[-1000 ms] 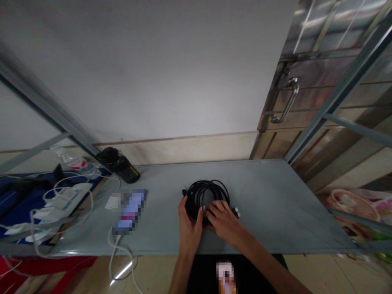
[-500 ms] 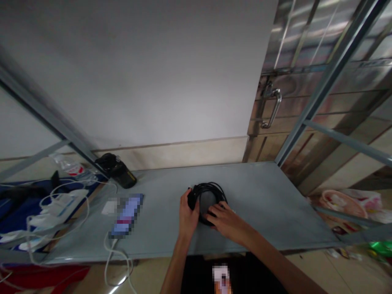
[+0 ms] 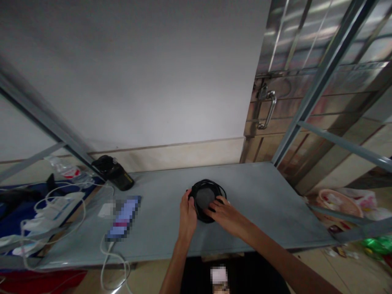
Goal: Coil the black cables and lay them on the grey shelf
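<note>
A coil of black cable [image 3: 207,182] lies on the grey tabletop [image 3: 165,220], its loops forming a ring around a bare round patch. At the ring's left side, my left hand [image 3: 187,213] is closed around the bundled loops. My right hand [image 3: 226,215] holds the right side, with bent fingers reaching over the loops into the middle. The cable's ends cannot be made out, and the fingers cover parts of both sides of the ring.
On the left lie a phone [image 3: 124,217] with a white charging cord, a white power strip [image 3: 61,210] and a plastic bottle [image 3: 69,169]. A black container [image 3: 118,175] rests near the wall. Metal posts [image 3: 318,81] frame the table, and a pink basket [image 3: 338,202] stands beyond its right edge.
The coil now looks rounder and more open in the middle. A black lump beside my left thumb no longer shows. Both hands stay on the ring, and the view has shifted slightly.
</note>
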The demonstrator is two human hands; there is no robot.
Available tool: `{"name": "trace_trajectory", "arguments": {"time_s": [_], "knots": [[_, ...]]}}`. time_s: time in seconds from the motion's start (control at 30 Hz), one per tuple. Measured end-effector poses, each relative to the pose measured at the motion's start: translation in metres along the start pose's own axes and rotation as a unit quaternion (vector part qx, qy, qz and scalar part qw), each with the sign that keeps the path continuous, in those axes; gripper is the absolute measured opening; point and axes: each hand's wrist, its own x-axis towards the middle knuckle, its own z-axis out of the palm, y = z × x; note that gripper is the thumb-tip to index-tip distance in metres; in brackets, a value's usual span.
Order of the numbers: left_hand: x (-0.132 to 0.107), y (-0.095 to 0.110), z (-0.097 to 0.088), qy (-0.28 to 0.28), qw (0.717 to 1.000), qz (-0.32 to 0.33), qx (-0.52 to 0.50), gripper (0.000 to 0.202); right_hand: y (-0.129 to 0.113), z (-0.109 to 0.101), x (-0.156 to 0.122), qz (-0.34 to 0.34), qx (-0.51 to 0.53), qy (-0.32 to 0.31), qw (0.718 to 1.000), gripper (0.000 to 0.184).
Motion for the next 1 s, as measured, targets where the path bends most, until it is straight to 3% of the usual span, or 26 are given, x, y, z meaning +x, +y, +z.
{"name": "trace_trajectory", "arguments": {"time_s": [0.13, 0.23, 0.33, 0.43, 0.63, 0.77, 0.83, 1.0], "knots": [[-0.004, 0.024, 0.001, 0.029, 0.995, -0.084, -0.034, 0.060, 0.000, -0.002, 0.000, 0.019, 0.021, -0.003, 1.000, 0.038], [-0.006, 0.028, 0.005, 0.024, 0.999, -0.041, 0.008, 0.057, 0.001, -0.006, 0.002, 0.026, 0.032, -0.010, 0.999, 0.044], [-0.001, 0.013, 0.010, -0.020, 0.992, 0.051, 0.111, 0.062, 0.004, -0.008, 0.001, 0.030, 0.048, -0.016, 0.998, 0.052], [0.011, -0.008, 0.013, -0.025, 0.983, 0.071, 0.166, 0.062, 0.012, -0.004, -0.005, 0.029, 0.069, -0.013, 0.997, 0.059], [0.037, -0.028, 0.007, -0.044, 0.992, 0.072, 0.097, 0.062, 0.043, 0.015, -0.030, 0.042, 0.111, 0.070, 0.991, 0.070], [0.040, -0.029, 0.017, -0.046, 0.994, 0.063, 0.080, 0.063, 0.062, 0.027, -0.034, 0.055, 0.258, 0.133, 0.955, 0.084], [0.036, -0.027, 0.027, -0.042, 0.994, 0.056, 0.078, 0.064, 0.071, 0.035, -0.025, 0.066, 0.317, 0.165, 0.932, 0.081], [0.040, -0.021, 0.048, -0.060, 0.993, 0.045, 0.092, 0.065, 0.116, 0.053, 0.021, 0.208, 0.367, 0.208, 0.882, 0.078]]}}
